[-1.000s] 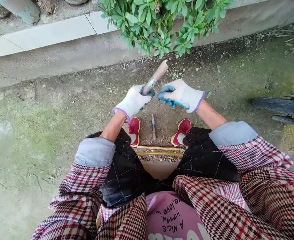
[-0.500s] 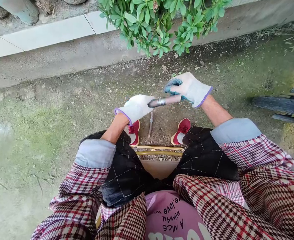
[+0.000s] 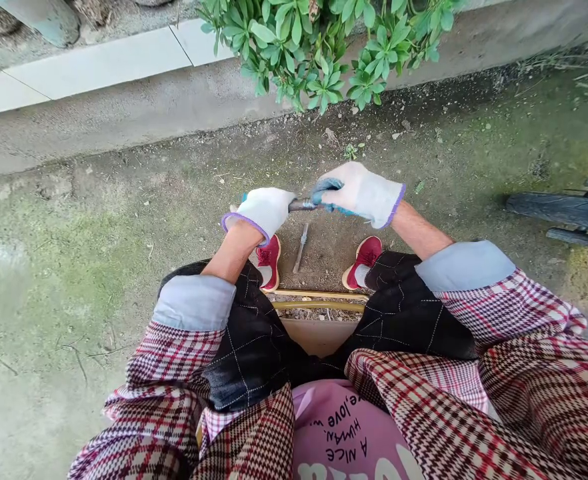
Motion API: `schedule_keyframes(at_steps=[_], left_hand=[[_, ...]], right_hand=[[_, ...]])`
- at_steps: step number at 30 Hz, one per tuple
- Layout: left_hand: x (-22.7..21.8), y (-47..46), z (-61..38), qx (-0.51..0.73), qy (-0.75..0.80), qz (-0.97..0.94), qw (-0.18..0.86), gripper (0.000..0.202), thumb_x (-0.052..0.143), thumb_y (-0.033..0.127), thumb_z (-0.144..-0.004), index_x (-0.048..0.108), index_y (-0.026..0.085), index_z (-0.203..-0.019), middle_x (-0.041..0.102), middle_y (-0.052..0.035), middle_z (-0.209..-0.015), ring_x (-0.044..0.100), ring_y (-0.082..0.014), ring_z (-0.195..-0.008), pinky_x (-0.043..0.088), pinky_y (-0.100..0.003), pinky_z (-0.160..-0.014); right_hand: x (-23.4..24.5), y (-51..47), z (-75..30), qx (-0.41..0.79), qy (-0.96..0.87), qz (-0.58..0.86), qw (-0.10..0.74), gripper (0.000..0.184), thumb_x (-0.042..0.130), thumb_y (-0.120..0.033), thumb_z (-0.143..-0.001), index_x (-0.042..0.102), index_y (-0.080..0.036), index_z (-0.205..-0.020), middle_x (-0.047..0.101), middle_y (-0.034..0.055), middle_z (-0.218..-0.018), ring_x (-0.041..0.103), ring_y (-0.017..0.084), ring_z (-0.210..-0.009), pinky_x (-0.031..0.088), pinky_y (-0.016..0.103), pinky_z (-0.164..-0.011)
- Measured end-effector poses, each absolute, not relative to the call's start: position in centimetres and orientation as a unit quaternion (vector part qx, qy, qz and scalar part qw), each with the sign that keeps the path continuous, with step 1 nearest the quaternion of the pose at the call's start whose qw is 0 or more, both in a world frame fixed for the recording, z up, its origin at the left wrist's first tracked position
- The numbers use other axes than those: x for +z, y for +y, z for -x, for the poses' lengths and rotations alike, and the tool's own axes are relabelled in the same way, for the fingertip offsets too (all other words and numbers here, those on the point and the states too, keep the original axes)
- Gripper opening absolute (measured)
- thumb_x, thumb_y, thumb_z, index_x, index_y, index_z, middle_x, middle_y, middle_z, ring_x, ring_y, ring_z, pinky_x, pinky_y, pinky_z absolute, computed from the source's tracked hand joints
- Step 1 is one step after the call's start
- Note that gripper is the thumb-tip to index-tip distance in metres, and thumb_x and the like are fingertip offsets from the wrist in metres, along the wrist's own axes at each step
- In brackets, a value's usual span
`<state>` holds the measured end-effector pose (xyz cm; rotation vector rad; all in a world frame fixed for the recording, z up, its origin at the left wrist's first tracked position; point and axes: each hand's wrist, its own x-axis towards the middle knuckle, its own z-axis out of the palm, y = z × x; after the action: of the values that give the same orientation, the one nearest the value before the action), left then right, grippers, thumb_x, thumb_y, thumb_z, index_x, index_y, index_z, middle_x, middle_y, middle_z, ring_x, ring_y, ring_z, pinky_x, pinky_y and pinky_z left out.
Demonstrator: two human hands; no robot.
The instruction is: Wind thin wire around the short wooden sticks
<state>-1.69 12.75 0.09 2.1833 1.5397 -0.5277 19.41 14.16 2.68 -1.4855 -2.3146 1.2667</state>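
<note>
My left hand (image 3: 265, 210), in a white work glove with a purple cuff edge, is closed around a short grey-brown stick (image 3: 295, 205). Silvery wire (image 3: 309, 204) is wound around the stick between my hands. From the other side, my gloved right hand (image 3: 358, 192) pinches the stick at the wire with its blue-coated fingertips, hiding the rest of that end. On the ground between my shoes lies a second stick (image 3: 301, 248), also bound with something pale near its upper end.
A leafy green shrub (image 3: 324, 50) hangs over a low concrete wall (image 3: 124, 110) with white tiles on top. At the right edge stands a dark wheel-like object (image 3: 559, 208). My red shoes (image 3: 369, 252) rest on bare, partly mossy soil. A yellowish bar (image 3: 319, 306) runs below my knees.
My right hand has moved left and slightly down, from the stick's far end to the wire winding. The left hand has shifted slightly left, still gripping the stick.
</note>
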Motion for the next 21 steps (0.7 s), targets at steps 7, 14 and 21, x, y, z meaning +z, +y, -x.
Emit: schedule_keyframes(at_steps=[7,14,21], left_hand=[[0.4,12.8,0.8,-0.187,0.507,-0.816,0.206,0.037,0.047,0.03,-0.097,0.077,0.026,-0.119,0.079,-0.0093,-0.104,0.076,-0.029,-0.1,0.056,-0.037,-0.088],[1.0,12.5,0.8,-0.109,0.53,-0.796,0.272,0.028,0.054,0.035,-0.092,0.079,0.024,-0.099,0.076,-0.0057,-0.088,0.071,-0.0225,-0.084,0.051,-0.03,-0.079],[0.4,12.1,0.9,-0.028,0.509,-0.77,0.383,0.024,0.062,0.032,-0.083,0.079,0.019,-0.094,0.068,-0.0002,-0.071,0.06,-0.015,-0.067,0.046,-0.025,-0.065]], right_hand=[[-0.6,16.5,-21.9,0.404,-0.76,0.501,0.091,0.021,0.061,-0.025,-0.089,0.08,-0.018,-0.087,0.078,0.0055,-0.087,0.067,0.022,-0.082,0.051,0.033,-0.075],[0.3,16.3,-21.7,0.503,-0.686,0.508,0.138,0.02,0.067,-0.037,-0.089,0.076,-0.023,-0.078,0.079,0.0057,-0.088,0.069,0.024,-0.084,0.056,0.034,-0.071],[1.3,15.5,-21.0,0.551,-0.631,0.528,0.14,0.027,0.071,-0.041,-0.09,0.068,-0.022,-0.072,0.076,0.0078,-0.084,0.064,0.019,-0.07,0.054,0.031,-0.057]])
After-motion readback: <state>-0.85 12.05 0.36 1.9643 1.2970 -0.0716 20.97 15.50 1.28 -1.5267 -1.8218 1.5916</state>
